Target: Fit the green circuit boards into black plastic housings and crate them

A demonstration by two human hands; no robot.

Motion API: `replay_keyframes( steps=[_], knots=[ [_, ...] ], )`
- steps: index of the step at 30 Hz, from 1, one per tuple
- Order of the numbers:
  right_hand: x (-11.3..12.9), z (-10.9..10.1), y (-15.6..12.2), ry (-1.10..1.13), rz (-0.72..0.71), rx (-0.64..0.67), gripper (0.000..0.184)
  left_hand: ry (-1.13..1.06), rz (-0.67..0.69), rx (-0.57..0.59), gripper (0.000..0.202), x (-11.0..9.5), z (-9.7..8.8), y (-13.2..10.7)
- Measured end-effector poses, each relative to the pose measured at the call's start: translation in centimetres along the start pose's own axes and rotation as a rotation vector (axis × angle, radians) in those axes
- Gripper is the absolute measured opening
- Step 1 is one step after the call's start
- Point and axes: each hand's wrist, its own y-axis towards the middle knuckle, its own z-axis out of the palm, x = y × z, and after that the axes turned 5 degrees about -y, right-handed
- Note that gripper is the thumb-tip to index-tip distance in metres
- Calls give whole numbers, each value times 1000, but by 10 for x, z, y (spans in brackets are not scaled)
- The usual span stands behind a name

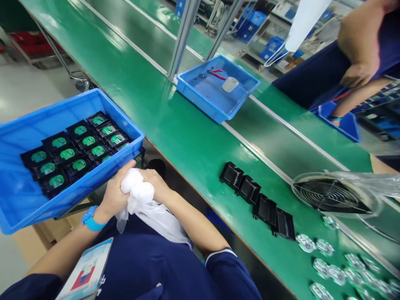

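Both my hands are together in my lap, below the bench edge. My left hand [113, 194] and my right hand [158, 183] are closed around a bunched white cloth [141, 196], which looks like a glove or rag and trails down over my dark blue clothes. A blue wristband [91, 220] is on my left wrist. Just left of my hands stands a blue crate [18, 196] holding rows of black trays with green round parts [73, 146].
A green bench [175, 125] runs diagonally. On it lie a row of black plastic housings [259, 202], several small round silver parts [340, 266], a wire fan guard [331, 195] and a blue tray [200, 98] with red pliers [216, 73]. Another person's arms [359, 62] are at upper right.
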Motion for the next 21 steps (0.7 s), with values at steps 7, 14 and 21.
replay_keyframes(
  steps=[7, 14, 21],
  knots=[
    [49, -24, -38, -12, 48, -618, 23, 212, 380, -438, 42, 2, 11, 24],
    [54, 2, -29, -37, 152, -505, 37, 126, 507, -514, 51, -9, 44, 15],
    [31, 3, -10, -176, 219, -438, 28, 21, 388, -277, 36, -17, 45, 2]
  ],
)
